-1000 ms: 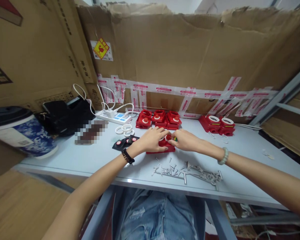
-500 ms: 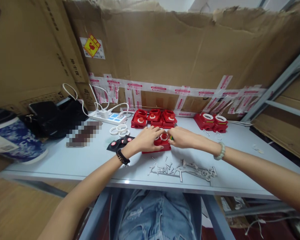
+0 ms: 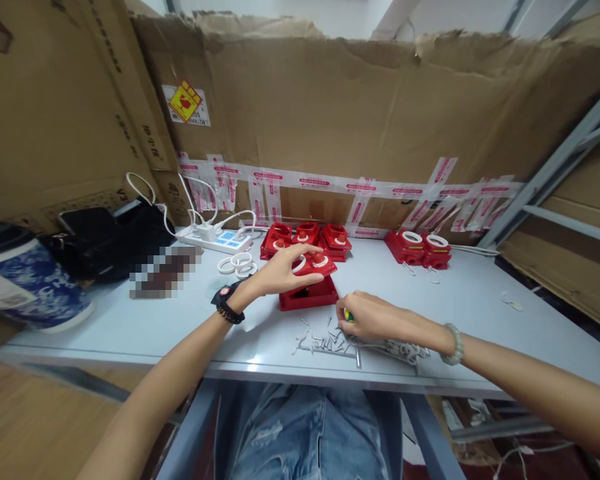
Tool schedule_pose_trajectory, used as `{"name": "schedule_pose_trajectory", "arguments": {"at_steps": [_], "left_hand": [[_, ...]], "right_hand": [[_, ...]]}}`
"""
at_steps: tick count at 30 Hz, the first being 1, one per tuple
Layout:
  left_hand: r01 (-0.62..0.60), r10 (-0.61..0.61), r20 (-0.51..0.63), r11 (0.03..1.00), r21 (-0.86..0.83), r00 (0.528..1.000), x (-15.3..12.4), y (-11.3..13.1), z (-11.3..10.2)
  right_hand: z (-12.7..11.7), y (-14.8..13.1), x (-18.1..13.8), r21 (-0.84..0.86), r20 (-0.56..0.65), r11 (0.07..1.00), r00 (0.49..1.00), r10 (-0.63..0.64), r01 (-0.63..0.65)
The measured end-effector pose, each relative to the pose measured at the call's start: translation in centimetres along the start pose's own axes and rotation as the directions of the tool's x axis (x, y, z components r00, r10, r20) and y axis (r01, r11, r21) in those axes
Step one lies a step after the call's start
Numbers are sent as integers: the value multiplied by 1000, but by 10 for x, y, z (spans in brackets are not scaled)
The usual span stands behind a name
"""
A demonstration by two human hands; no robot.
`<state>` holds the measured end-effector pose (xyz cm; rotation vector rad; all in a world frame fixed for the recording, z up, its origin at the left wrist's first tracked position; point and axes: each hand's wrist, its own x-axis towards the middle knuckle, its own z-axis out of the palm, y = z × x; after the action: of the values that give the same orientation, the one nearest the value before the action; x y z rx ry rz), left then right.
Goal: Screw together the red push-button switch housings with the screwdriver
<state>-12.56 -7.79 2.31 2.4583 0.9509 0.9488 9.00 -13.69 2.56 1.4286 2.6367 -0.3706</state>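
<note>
My left hand grips a red cover, which is tilted up over an open red box base on the table. A red knob with a white ring stands on the cover. Lower and to the right, my right hand is closed around a yellow-and-green screwdriver, mostly hidden in the fist. Beneath and beside that hand lie several loose screws and a pile of thin metal parts. Several white rings rest beyond my left wrist.
Several red boxes line the back, and two more red boxes with white rings sit at the right. A power strip, a black bag and a blue-white cup are at the left. Cardboard walls the back.
My right hand has come away from the red box, moving down toward the loose screws with the screwdriver. My left hand has lifted and tilted the cover, exposing the base.
</note>
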Motion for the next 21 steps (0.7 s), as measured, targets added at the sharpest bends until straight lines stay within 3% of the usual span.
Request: {"name": "schedule_pose_trajectory", "arguments": {"at_steps": [3,6,9,12,14,18,21], "left_hand": [[34,-46,-111,994,-105,993,0,-3,-5],[31,-64,-201,986,-164,978,0,-2,-7],[-2,-47,-238,980,-199,970,1,2,-8],[-24,-37,-293,979,-204,955,2,2,-12],[-18,-56,-360,980,-198,931,1,-1,-19],[29,-117,-492,983,-183,863,-5,-15,-38],[52,-134,-565,986,-158,814,-11,-26,-51]], "right_hand": [[-2,1,0,39,-45,999,999,16,-14],[-14,3,1,207,-171,978,985,37,-1],[-30,5,8,409,-319,912,941,115,27],[-41,4,27,444,-422,894,894,149,60],[-44,0,43,433,-404,900,904,143,51],[-43,-13,72,435,-215,897,959,183,-74],[-40,-18,84,405,-167,911,973,161,-82]]}}
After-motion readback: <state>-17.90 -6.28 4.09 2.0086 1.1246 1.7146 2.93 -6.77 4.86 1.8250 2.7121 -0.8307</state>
